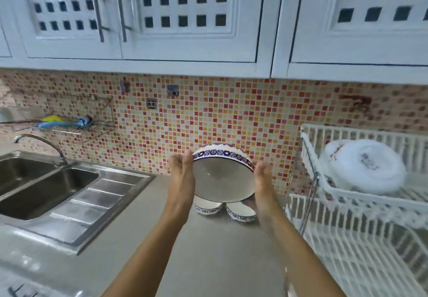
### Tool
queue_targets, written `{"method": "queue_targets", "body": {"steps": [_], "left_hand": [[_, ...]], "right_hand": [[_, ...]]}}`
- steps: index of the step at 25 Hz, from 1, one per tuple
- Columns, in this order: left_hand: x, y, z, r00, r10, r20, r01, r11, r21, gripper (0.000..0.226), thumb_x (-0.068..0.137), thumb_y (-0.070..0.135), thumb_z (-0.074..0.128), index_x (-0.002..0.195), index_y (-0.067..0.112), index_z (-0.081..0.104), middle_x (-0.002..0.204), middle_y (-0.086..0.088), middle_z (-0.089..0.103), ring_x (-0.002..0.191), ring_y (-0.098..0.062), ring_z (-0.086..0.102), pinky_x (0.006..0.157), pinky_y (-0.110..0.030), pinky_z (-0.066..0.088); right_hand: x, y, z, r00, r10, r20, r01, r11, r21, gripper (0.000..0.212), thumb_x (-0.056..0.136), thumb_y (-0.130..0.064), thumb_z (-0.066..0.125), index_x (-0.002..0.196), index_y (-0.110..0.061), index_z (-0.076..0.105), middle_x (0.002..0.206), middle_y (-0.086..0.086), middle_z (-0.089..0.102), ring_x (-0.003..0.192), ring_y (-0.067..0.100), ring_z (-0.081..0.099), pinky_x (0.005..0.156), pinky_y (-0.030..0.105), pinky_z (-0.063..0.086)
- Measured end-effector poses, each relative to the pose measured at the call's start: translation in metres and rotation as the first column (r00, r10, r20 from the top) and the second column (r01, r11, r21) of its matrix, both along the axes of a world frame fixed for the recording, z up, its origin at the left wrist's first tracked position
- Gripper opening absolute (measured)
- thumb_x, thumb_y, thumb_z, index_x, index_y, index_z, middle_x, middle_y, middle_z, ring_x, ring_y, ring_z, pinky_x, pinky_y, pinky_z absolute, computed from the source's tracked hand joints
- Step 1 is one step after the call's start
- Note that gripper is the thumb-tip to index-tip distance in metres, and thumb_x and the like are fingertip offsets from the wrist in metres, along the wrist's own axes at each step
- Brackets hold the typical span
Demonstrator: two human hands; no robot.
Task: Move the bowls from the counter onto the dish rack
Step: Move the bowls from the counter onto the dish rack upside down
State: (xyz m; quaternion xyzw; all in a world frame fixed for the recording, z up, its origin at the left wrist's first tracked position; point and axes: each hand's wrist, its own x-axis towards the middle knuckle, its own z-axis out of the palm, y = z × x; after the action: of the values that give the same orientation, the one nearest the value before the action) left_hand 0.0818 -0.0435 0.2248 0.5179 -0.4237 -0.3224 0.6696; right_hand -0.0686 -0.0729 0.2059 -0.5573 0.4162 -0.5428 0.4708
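A large white bowl with a blue patterned rim point(222, 176) is held up in the air, tilted so its inside faces me. My left hand point(181, 173) grips its left edge and my right hand point(262, 178) grips its right edge. Below it, two smaller blue-patterned bowls point(207, 208) point(240, 213) stand side by side on the grey counter point(208, 257), partly hidden by the held bowl. The white two-tier dish rack point(361, 206) stands at the right, apart from the held bowl.
White plates or bowls point(363, 167) lean in the rack's upper tier. A steel double sink point(41, 187) with drainboard and tap point(39, 143) fills the left. Mosaic tiles back the counter. White wall cabinets point(185, 18) hang overhead.
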Motion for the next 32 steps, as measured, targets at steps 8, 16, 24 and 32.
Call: {"method": "queue_targets", "body": {"steps": [8,16,24,32], "left_hand": [[-0.087,0.031,0.076,0.888,-0.405,0.219,0.457,0.837,-0.301,0.037,0.080,0.061,0.036,0.111,0.051,0.054,0.111,0.016,0.065,0.095,0.003,0.064,0.075,-0.022,0.055],[-0.234,0.014,0.105,0.629,-0.470,0.619,0.690,0.704,-0.168,0.089,0.054,0.090,0.044,0.129,0.047,0.026,0.107,0.036,0.052,0.094,0.021,0.058,0.071,-0.002,0.048],[-0.379,-0.051,0.116,0.236,-0.429,0.872,0.709,0.690,0.148,0.103,0.066,0.050,0.079,0.145,0.038,0.016,0.129,0.011,0.051,0.111,-0.013,0.057,0.096,-0.028,0.048],[-0.446,-0.113,0.088,-0.058,-0.466,0.883,0.420,0.791,0.445,0.117,0.063,0.047,0.082,0.150,0.021,0.008,0.149,-0.003,0.040,0.131,-0.024,0.044,0.108,-0.036,0.038]], "right_hand": [[-0.145,0.065,0.088,0.988,0.096,-0.121,-0.127,0.949,-0.287,0.092,0.048,-0.083,0.065,0.130,-0.046,0.045,0.121,-0.019,0.064,0.110,0.005,0.063,0.086,0.030,0.055],[-0.311,0.078,0.110,0.975,-0.129,-0.179,0.024,0.869,-0.494,0.091,0.049,-0.072,0.074,0.130,-0.042,0.045,0.125,-0.019,0.063,0.115,0.008,0.061,0.082,0.022,0.055],[-0.480,0.032,0.116,0.814,-0.226,-0.535,-0.044,0.895,-0.444,0.083,0.049,-0.064,0.080,0.123,-0.067,0.041,0.140,-0.013,0.047,0.120,-0.002,0.055,0.093,0.016,0.049],[-0.526,-0.057,0.100,0.272,-0.068,-0.960,-0.152,0.982,-0.113,0.133,0.048,-0.070,0.077,0.151,-0.032,0.002,0.157,-0.016,0.010,0.144,0.006,0.016,0.120,0.034,0.018]]}}
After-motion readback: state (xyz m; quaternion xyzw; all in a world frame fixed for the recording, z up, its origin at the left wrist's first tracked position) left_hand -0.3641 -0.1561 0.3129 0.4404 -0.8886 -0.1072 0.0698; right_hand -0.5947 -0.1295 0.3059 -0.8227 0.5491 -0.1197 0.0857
